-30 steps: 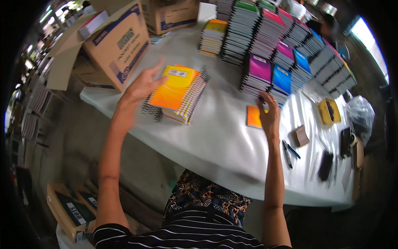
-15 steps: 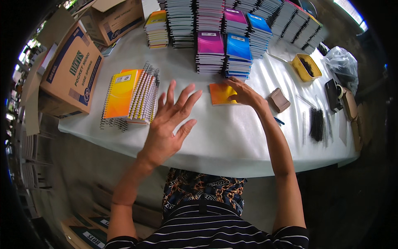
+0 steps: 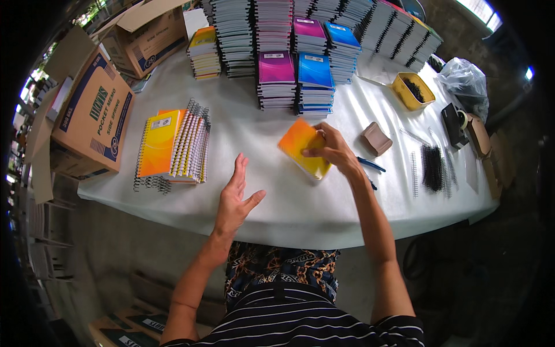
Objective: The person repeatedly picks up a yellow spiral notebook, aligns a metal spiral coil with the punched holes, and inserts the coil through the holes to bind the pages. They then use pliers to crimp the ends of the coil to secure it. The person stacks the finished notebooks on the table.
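My right hand (image 3: 335,149) grips an orange and yellow notebook (image 3: 302,151) by its right side and holds it tilted above the white-covered table (image 3: 254,199). The thumb lies across its cover. To the left, my left hand (image 3: 234,199) is open, palm turned inward and thumb apart, with nothing in it. Farther left lies a pile of yellow-orange spiral notebooks (image 3: 161,144), their wire coils sticking out. Just right of my right hand is a pair of blue-handled pliers (image 3: 371,165), partly hidden by my forearm.
Tall notebook stacks, including magenta (image 3: 276,68) and blue (image 3: 315,70) ones, line the back. Cardboard boxes (image 3: 95,110) stand left. On the right are a yellow tub (image 3: 413,91), a brown block-like object (image 3: 376,139), black wire coils (image 3: 432,168), a tape dispenser (image 3: 455,126) and a plastic bag (image 3: 464,84).
My right hand has picked up the orange and yellow notebook from the table and brought it nearer, tilted. My left hand has lowered and turned its palm inward.
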Demonstrator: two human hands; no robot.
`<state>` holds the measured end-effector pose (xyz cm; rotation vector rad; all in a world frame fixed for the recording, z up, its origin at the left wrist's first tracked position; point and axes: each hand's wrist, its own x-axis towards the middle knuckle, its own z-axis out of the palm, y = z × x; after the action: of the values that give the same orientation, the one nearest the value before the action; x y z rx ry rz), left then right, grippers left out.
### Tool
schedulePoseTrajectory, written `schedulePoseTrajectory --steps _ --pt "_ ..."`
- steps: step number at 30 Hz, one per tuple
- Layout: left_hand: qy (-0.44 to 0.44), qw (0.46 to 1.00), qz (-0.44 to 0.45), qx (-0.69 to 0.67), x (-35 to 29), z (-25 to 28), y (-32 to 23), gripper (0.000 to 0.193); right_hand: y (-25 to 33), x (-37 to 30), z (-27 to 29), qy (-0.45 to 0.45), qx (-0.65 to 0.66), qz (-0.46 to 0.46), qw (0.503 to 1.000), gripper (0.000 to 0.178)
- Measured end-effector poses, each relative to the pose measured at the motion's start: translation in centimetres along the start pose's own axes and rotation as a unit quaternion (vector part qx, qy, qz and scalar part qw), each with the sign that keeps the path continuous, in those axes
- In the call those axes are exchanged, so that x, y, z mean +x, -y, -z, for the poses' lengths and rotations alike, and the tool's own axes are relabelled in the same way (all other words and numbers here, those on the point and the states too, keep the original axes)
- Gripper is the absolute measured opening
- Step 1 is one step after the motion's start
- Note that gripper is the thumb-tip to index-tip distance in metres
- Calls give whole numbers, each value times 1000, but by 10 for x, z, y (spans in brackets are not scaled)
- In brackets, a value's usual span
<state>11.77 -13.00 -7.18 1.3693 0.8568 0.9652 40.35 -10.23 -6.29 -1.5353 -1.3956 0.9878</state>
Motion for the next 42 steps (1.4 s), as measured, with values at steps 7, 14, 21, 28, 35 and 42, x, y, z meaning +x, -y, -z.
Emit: schedulePoseTrajectory --steps 7,14,21,28,35,42 --pt "90 974 27 -205 34 -34 0 76 3 -66 -94 -85 567 -11 819 33" --pt "227 971 -13 -77 59 -11 -9 56 -2 -82 -28 -95 236 101 962 29" --pt "127 985 -63 -99 49 -28 16 101 -4 -81 -63 -67 234 1 970 29" --pt "112 988 -88 -53 45 -26 16 108 -5 -83 -75 -59 239 32 969 28" --pt "105 772 -366 508 48 -46 -39 89 -18 -84 -76 -68 234 58 968 26" --pt "229 725 -288 583 55 -52 -25 64 -32 -104 66 -171 -19 117 978 24"
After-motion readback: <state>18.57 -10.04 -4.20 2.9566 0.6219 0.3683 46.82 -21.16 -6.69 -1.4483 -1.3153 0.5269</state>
